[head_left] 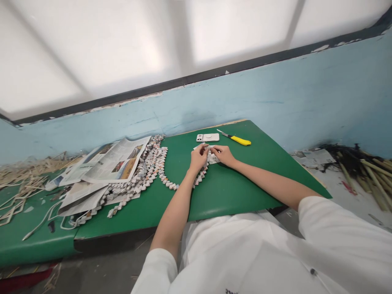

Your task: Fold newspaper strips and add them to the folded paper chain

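Over the green tabletop (235, 192), my left hand (198, 158) and my right hand (224, 155) meet with fingers pinched close together. My left fingers grip the end of a zigzag chain of folded newspaper (169, 184), which curves away to the left across the table. Between the hands and under my right fingers is a small piece of newspaper (213, 159), and my right hand pinches it. Its exact folds are partly hidden by the fingers. Just beyond my hands lie a white phone (211, 137), back up, and a knife with a yellow handle (240, 140).
Newspaper sheets (119, 161) lie on a heap of folded paper chains (150, 163) to the left. A white cable (43, 226) and thin wooden strips (21, 192) are further left. A blue wall (254, 90) stands behind; bamboo poles (373, 179) lie at the right.
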`<state>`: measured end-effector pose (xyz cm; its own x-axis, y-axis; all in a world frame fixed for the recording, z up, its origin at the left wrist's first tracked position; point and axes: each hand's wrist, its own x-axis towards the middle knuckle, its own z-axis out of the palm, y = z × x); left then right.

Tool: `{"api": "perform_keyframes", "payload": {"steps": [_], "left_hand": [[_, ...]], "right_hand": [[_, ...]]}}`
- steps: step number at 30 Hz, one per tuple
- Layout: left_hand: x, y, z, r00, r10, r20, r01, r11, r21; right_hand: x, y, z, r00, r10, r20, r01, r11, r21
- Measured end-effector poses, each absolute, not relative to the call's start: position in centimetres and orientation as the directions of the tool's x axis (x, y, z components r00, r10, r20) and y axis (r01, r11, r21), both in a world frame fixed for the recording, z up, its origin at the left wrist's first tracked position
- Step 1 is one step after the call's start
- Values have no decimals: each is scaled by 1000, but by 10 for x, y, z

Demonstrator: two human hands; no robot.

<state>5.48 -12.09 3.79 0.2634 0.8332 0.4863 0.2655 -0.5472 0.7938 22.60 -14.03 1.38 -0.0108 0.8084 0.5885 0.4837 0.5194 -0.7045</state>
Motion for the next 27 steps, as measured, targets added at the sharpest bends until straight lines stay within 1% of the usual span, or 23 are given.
{"api": "perform_keyframes", "payload": {"steps": [4, 10, 18, 27], "left_hand": [[59, -121, 37, 151, 879, 452, 184, -474, 861], [59, -112, 32, 136, 900, 413, 77, -426, 902], [58, -113, 27, 171, 870, 463, 178, -489, 854], [57, -115, 30, 181, 852, 491, 212, -521, 827]], "right_hand": [[221, -143, 16, 60, 808, 587, 461, 499, -734], [213, -146, 19, 88, 817, 569, 430, 484, -762], [218, -141, 10, 62, 782, 620, 502, 512, -696], [222, -135, 9, 37, 766, 642, 550, 521, -653]]}}
